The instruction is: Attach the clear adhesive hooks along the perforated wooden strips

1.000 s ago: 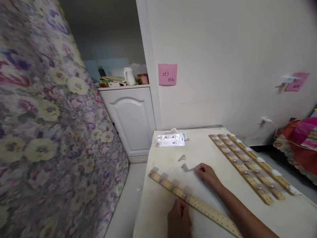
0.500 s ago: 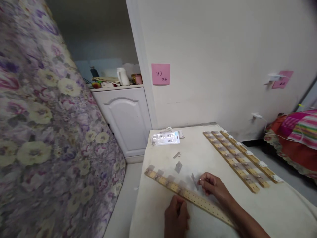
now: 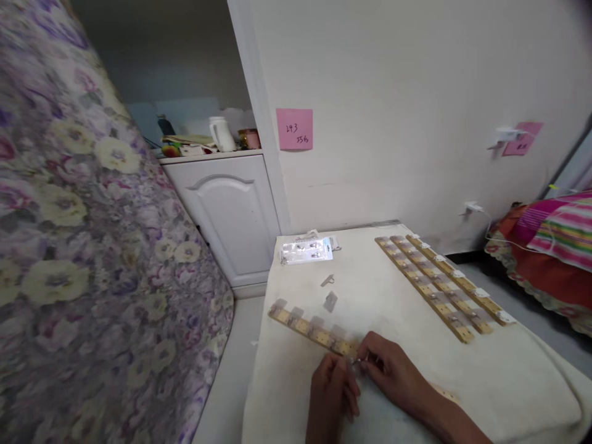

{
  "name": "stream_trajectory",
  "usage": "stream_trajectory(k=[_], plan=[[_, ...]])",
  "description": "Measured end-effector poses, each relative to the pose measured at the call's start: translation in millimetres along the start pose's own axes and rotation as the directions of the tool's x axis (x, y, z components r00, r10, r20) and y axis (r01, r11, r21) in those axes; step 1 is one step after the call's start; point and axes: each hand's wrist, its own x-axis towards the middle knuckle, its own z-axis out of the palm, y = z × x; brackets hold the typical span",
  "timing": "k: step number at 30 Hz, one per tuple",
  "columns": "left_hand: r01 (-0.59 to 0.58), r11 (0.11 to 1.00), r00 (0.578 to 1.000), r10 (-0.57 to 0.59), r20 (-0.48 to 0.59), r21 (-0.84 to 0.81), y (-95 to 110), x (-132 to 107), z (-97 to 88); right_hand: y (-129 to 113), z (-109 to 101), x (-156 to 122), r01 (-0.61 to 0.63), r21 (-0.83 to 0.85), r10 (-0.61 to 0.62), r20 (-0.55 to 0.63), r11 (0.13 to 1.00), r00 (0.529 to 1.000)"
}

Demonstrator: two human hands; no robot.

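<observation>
A narrow pale-yellow strip with rows of small holes (image 3: 303,325) lies slantwise across the white-covered table, with several clear-backed metal hooks along its left part. My right hand (image 3: 391,368) is over the strip, thumb and forefinger pinching a small clear-backed hook (image 3: 355,362). Just left of it, my left hand (image 3: 332,385) is closed at the strip's near edge, fingers curled close to the same hook; what they grip is hidden. Two loose hooks lie beyond the strip: one clear-backed hook (image 3: 330,301) and one lying on its side (image 3: 328,281).
Three more strips (image 3: 423,287) fitted with hooks lie side by side on the right of the table. Clear plastic packaging (image 3: 306,251) is at the back left. A floral curtain (image 3: 102,246) hangs on the left, and a white cabinet (image 3: 229,216) stands behind.
My right hand has brought the hook left and down onto the strip, beside my left hand. My left hand has moved slightly up towards it. The view has shifted a little.
</observation>
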Motion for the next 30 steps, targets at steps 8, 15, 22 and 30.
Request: stream_trajectory(k=[8, 15, 22, 30], plan=[[0.028, 0.999, 0.999, -0.029, -0.023, -0.014, -7, 3, -1.9, -3, 0, -3, 0.051, 0.116, -0.054, 0.026, 0.992, 0.998], [0.059, 0.995, 0.997, -0.062, -0.043, -0.076, -6, 4, -1.3, -3, -6, -4, -0.021, 0.397, 0.0, 0.052, 0.918, 0.999], [0.068, 0.992, 0.997, -0.072, -0.036, -0.11, -3, 4, 3.1, -18, -9, -11, -0.029, 0.476, -0.038, 0.129, 0.879, 0.991], [0.105, 0.988, 0.992, -0.112, -0.055, -0.117, -5, 3, 4.7, 18, -7, -2, -0.226, 0.161, 0.239, -0.062, 0.961, 0.969]])
